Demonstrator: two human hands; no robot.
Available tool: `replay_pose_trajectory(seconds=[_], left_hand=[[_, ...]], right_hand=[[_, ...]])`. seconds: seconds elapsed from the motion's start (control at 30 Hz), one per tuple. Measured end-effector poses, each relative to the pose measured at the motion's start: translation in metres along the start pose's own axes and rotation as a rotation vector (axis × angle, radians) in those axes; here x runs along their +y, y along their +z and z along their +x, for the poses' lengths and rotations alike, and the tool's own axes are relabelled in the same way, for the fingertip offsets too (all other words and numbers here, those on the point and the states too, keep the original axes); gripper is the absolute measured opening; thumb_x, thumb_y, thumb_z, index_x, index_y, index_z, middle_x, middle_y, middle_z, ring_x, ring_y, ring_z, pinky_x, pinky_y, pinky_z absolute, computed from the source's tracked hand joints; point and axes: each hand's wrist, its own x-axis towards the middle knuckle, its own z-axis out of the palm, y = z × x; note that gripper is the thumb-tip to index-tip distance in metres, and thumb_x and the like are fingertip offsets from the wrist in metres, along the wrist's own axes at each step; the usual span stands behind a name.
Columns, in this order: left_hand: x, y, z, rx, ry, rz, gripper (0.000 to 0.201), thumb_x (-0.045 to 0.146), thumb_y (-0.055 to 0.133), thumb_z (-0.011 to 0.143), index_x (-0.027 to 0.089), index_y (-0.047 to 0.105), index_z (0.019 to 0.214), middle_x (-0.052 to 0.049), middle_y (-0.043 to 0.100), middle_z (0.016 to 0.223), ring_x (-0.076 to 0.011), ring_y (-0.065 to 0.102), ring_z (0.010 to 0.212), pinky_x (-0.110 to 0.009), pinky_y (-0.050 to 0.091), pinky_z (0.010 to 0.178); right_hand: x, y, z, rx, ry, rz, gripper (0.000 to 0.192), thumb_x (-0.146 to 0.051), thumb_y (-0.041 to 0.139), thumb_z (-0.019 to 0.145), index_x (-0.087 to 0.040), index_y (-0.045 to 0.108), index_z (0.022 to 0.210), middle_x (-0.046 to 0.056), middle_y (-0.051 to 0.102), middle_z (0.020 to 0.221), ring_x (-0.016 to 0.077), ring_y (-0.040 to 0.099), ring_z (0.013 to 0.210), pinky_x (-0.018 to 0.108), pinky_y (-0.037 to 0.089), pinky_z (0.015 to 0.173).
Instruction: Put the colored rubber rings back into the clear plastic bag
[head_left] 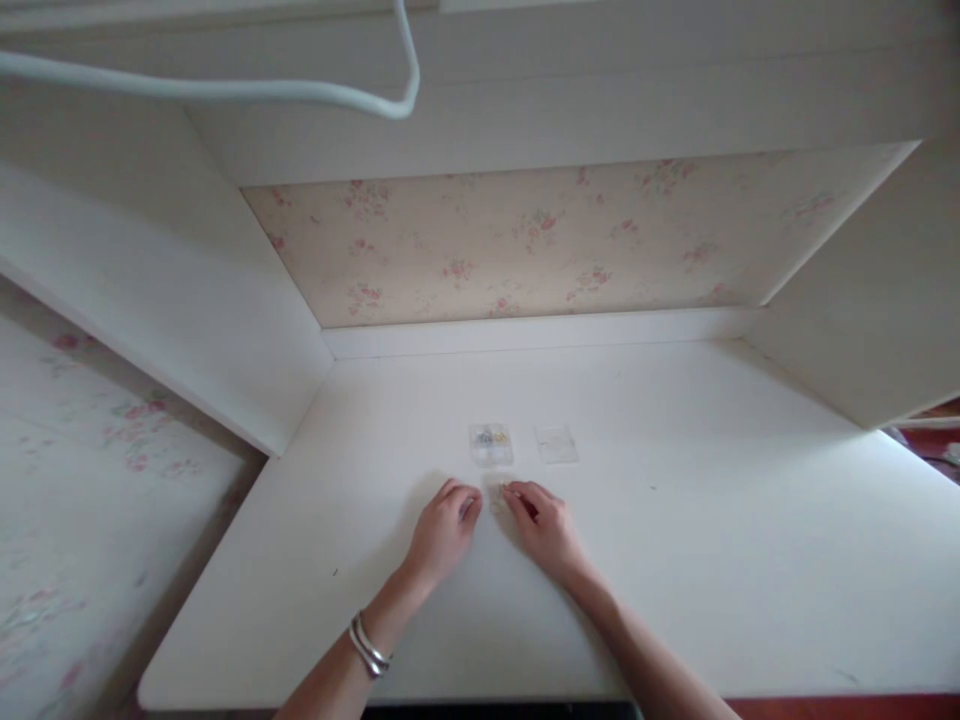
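My left hand (444, 528) rests low over the white desk with its fingers curled and thumb pressed to the fingertips; whatever it pinches is too small to make out. Facing it, my right hand (544, 522) is closed in a pinch at the edge of a small clear plastic piece (495, 494) that lies between the hands. What the right fingertips hold is not distinct. Just beyond sits a clear plastic box (491, 456) with small silvery and gold-coloured bits in its far part. To its right lies a flat, clear, square lid or tray (556, 446).
The white desktop (712, 580) has side panels at left (247, 330) and right (847, 300). Floral wallpaper (487, 250) covers the back. A white cable or tube (300, 92) hangs at the upper left. Small dark specks dot the surface.
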Motion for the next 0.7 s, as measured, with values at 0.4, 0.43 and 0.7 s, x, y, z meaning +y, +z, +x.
replay_pose_trajectory(seconds=[0.4, 0.43, 0.7], left_hand=[[0.012, 0.012, -0.014, -0.094, 0.053, 0.217, 0.024, 0.027, 0.04, 0.092, 0.027, 0.063, 0.098, -0.002, 0.061, 0.095, -0.0136, 0.061, 0.085, -0.024, 0.045, 0.071], [0.011, 0.013, -0.014, -0.094, 0.058, 0.223, 0.024, 0.027, 0.039, 0.093, 0.026, 0.063, 0.097, -0.002, 0.061, 0.095, -0.0138, 0.061, 0.084, -0.024, 0.045, 0.071], [0.009, 0.017, -0.015, -0.134, 0.071, 0.269, 0.027, 0.027, 0.034, 0.095, 0.024, 0.06, 0.09, -0.003, 0.06, 0.09, -0.0145, 0.059, 0.077, -0.025, 0.043, 0.068]], right_hand=[[0.006, -0.016, 0.075, 0.022, -0.004, -0.196, 0.027, -0.032, 0.044, 0.087, -0.02, 0.067, 0.088, 0.003, 0.068, 0.083, 0.0148, 0.059, 0.069, 0.025, 0.041, 0.064], [0.007, -0.016, 0.081, 0.012, -0.012, -0.228, 0.026, -0.031, 0.043, 0.087, -0.021, 0.068, 0.088, 0.003, 0.068, 0.084, 0.015, 0.059, 0.071, 0.025, 0.041, 0.065], [0.012, -0.014, 0.096, -0.006, -0.004, -0.348, 0.027, -0.03, 0.043, 0.087, -0.023, 0.07, 0.087, 0.003, 0.07, 0.087, 0.0164, 0.061, 0.075, 0.025, 0.039, 0.065]])
